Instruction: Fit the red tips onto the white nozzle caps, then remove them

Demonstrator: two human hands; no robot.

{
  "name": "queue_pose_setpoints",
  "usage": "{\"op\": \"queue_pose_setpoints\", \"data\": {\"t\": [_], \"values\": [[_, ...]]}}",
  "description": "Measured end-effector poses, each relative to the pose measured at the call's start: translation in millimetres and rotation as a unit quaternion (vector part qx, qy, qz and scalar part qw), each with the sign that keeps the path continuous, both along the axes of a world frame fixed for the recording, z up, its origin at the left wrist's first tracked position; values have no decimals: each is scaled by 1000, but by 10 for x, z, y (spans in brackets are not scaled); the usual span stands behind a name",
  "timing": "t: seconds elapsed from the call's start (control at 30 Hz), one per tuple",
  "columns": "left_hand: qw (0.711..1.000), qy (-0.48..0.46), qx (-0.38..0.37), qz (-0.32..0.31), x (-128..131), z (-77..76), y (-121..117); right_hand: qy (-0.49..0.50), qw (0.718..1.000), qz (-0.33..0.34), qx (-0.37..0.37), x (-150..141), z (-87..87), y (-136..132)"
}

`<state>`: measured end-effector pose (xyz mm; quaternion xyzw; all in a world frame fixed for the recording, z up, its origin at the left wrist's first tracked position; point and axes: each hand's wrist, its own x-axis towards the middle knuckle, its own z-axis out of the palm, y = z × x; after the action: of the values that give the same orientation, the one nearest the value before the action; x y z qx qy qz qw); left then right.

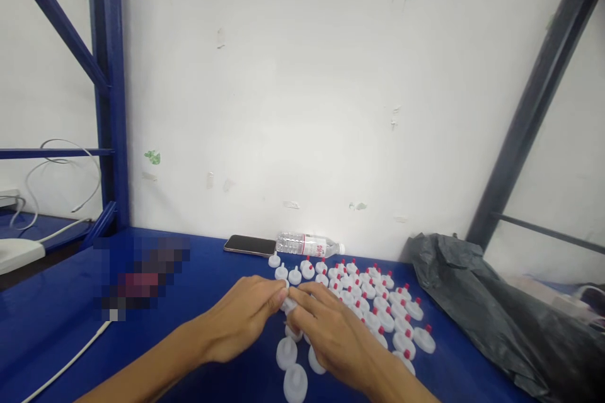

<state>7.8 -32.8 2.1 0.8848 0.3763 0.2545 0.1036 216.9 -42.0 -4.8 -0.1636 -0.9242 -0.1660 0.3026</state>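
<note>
My left hand (248, 313) and my right hand (328, 330) meet at the fingertips above the blue table. Both are closed in a pinch around a white plastic spout cap (289, 305), which shows only in part between the fingers. Whether a small red tip is also in the fingers is hidden. Near my left hand stand white spout caps without red tips, among them a far one (295, 276) and a near one (295, 383). Beside and beyond my right hand spreads a large group of white spout caps with red tips, such as one at its right edge (424, 340).
A phone (249, 245) and a clear plastic bottle (309, 245) lie along the wall. A dark plastic bag (477, 302) covers the table's right side. At left are a blurred-out object (144, 277), a white cable (66, 362) and a blue metal post (111, 107).
</note>
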Motion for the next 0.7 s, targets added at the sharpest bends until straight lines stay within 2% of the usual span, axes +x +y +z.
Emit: {"op": "queue_pose_setpoints", "data": {"t": [0.1, 0.2, 0.23, 0.37, 0.5, 0.7], "values": [[998, -28, -48, 7, -118, 181, 69, 22, 994, -47, -92, 13, 42, 19], [993, -15, -92, 71, -317, 234, 206, 73, 980, -100, -159, 71, 65, 131], [991, -8, -113, 73, -391, 230, 255, 87, 976, -109, -169, 93, 73, 186], [977, 20, -208, 41, -614, 191, 386, 70, 973, -127, -178, 155, 110, 390], [955, 44, -294, -3, -656, 160, 402, 37, 973, -127, -191, 158, 85, 447], [947, 53, -317, -10, -632, 131, 395, -12, 971, -126, -201, 170, -35, 423]]}}
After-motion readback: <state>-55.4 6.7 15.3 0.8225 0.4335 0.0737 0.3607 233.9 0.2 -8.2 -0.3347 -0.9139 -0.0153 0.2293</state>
